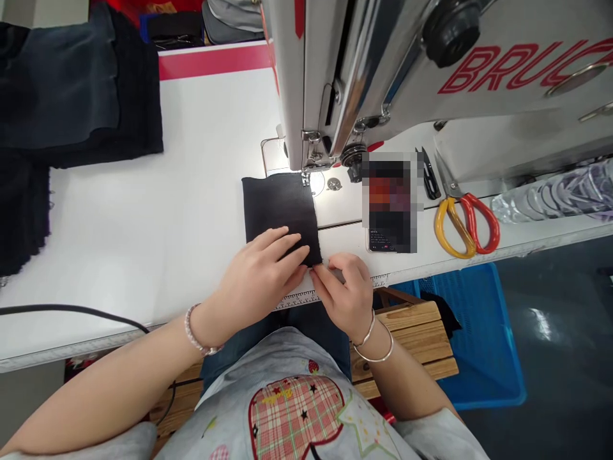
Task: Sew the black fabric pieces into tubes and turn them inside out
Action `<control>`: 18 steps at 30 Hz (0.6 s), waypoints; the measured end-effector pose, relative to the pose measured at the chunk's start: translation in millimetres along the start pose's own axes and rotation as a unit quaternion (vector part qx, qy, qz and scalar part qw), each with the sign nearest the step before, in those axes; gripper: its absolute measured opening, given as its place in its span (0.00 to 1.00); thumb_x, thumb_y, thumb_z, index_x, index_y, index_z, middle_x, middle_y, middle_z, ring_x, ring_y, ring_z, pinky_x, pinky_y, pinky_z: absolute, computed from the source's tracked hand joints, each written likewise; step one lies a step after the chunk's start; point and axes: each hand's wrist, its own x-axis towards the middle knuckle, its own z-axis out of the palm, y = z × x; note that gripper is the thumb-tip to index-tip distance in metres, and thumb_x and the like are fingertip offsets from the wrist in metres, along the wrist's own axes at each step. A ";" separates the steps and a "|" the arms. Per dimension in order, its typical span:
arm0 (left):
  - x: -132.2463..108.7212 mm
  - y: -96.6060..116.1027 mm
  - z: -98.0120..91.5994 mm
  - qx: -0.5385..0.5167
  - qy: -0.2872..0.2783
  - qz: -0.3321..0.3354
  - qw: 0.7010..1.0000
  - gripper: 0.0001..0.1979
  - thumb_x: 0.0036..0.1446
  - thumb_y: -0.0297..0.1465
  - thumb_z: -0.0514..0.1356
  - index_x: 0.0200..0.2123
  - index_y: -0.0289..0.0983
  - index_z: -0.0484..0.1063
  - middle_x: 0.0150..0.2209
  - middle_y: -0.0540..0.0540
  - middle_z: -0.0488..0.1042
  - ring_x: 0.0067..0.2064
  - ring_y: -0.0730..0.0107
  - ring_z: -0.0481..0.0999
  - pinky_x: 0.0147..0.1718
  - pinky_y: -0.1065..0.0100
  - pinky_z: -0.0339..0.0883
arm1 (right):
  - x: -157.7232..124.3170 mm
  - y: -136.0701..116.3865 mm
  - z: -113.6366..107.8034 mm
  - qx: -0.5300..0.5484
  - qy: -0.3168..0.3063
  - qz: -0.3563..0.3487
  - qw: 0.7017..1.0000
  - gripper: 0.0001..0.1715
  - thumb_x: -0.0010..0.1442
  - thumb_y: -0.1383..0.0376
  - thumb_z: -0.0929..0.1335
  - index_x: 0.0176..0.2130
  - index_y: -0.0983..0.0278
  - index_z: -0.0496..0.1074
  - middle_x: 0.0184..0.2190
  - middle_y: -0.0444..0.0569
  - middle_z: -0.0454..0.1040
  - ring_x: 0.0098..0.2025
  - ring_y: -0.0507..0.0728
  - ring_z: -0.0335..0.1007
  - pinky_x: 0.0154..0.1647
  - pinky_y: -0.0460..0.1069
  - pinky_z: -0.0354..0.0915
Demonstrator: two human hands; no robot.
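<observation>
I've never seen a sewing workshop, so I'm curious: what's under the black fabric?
The black fabric lies on the white sewing table, its far corner at the presser foot, the left hand on top. Anything directly beneath it is covered.

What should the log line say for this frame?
left hand flat on black fabric | right hand at fabric's near edge | fabric's far end at sewing machine presser foot | nearby: yellow-and-red scissors on white table
</observation>
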 end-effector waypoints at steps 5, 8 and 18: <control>-3.8 8.8 11.5 0.024 -0.015 0.005 1.000 0.19 0.62 0.29 0.54 0.55 0.29 0.69 0.56 0.36 0.72 0.61 0.48 0.67 0.59 0.45 0.64 | -0.7 0.1 0.0 0.012 -0.005 -0.001 1.000 0.06 0.62 0.69 0.68 0.39 0.66 0.76 0.33 0.52 0.69 0.40 0.57 0.65 0.41 0.53 0.66; -0.5 15.5 13.4 0.042 -0.037 0.013 0.998 0.21 0.62 0.26 0.53 0.58 0.26 0.66 0.60 0.33 0.68 0.64 0.44 0.62 0.60 0.43 0.61 | -0.5 0.0 -0.4 0.014 -0.011 0.003 1.000 0.06 0.62 0.69 0.67 0.37 0.65 0.75 0.33 0.52 0.69 0.40 0.57 0.65 0.41 0.53 0.65; 2.9 14.8 20.4 0.031 -0.024 0.021 0.999 0.23 0.64 0.23 0.46 0.61 0.27 0.63 0.63 0.32 0.64 0.68 0.48 0.54 0.62 0.45 0.59 | -0.2 0.2 -0.6 0.017 -0.017 0.004 1.000 0.06 0.63 0.69 0.67 0.36 0.65 0.75 0.32 0.51 0.68 0.41 0.57 0.65 0.42 0.53 0.65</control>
